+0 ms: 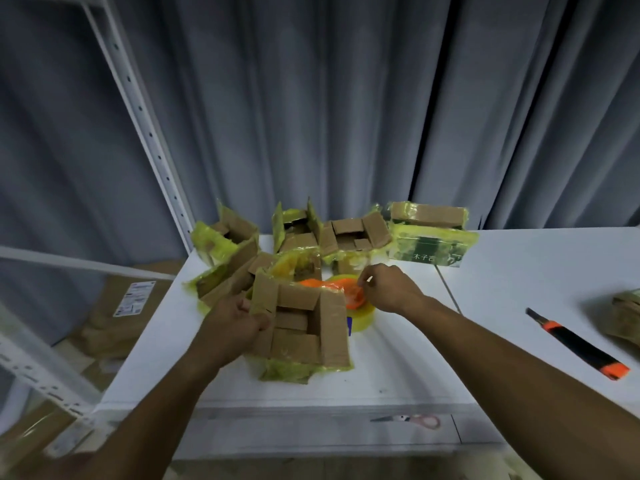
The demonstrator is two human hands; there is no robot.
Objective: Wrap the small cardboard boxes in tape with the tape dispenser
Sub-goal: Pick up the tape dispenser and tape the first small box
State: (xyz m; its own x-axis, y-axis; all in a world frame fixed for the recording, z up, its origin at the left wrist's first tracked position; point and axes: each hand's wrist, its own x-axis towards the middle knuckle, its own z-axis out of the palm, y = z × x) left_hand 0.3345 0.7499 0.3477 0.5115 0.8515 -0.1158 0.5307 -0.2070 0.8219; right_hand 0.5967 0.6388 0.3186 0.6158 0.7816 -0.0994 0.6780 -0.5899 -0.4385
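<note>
A small open cardboard box (304,327) with yellowish tape on its sides sits on the white table (398,362) in front of me. My left hand (232,327) grips its left wall. Right behind the box lies the orange tape dispenser (355,296) with its yellowish tape roll (363,320). My right hand (388,289) pinches at the dispenser's top, fingers curled round it. Several more open, tape-covered boxes (353,237) crowd the back of the table.
A black and orange utility knife (581,344) lies on the table at the right, with another taped bundle (627,317) at the right edge. Scissors (412,420) rest on a lower ledge. Metal shelving (138,109) and large cartons (128,306) stand at the left.
</note>
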